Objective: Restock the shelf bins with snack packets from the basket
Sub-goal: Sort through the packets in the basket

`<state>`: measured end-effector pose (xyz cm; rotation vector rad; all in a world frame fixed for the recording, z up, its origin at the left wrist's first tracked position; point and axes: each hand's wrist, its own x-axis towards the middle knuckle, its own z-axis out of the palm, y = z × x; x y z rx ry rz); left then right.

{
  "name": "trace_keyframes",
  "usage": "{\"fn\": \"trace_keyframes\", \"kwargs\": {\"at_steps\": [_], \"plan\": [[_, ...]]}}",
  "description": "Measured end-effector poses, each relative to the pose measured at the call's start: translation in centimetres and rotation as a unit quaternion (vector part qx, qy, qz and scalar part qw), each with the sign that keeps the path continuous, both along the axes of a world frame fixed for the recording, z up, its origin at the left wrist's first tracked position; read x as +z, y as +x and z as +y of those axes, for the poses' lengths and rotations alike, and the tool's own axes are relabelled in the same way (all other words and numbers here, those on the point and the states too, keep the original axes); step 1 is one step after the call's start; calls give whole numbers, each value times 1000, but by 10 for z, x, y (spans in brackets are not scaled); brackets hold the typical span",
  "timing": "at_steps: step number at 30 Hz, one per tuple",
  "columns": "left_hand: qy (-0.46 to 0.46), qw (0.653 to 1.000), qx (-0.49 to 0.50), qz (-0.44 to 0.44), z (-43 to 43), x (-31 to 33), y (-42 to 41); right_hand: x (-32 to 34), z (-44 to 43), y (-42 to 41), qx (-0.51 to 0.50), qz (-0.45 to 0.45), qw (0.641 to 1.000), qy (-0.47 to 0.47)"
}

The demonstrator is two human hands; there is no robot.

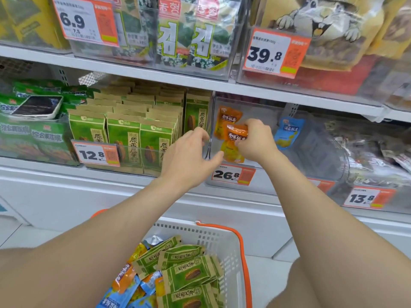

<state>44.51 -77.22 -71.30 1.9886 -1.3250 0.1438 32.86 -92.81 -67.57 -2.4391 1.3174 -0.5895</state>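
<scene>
right hand [255,141] gripping an orange packet [236,134] at the clear bin [255,107], left hand [191,156] loose n empty. basket [222,235] v full, so early days imo.

Premises: a retail shop, snack aisle. White shelving [133,72] runs left to right in tiers and carries clear plastic bins [255,107] of packaged goods. Green seed packets [124,138] stand in rows left of centre, seaweed packs [186,36] fill the upper tier, and an orange packet [232,135] is at the centre bin. Orange-and-white price tags [97,154] with barcodes are fixed to the bin fronts, reading 6.9, 12.8, 26.8, 39.8 and 13.8. A white shopping basket [224,241] with an orange handle sits near, loaded with similar packets.
</scene>
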Motion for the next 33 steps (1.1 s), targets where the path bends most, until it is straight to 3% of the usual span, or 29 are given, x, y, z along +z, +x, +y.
{"fn": "trace_keyframes", "kwargs": {"at_steps": [5,24,27,29,32,33], "plan": [[19,999,34,-38,-18,-5,13,-15,-27,33,6,33,999,21],[-6,998,-30,-61,-33,-18,26,-29,-57,66,-92,-70,990,80],[-4,998,-32,-61,-33,-19,26,-30,-52,56,-113,-33,993,-1],[-3,998,-33,-60,-32,-19,25,-32,-51,52,-88,39,994,-46],[-4,998,-33,-59,-31,-20,25,-34,-50,54,11,223,974,-33],[-5,998,-32,-59,-31,-20,25,-36,-50,54,35,247,968,-2]]}}
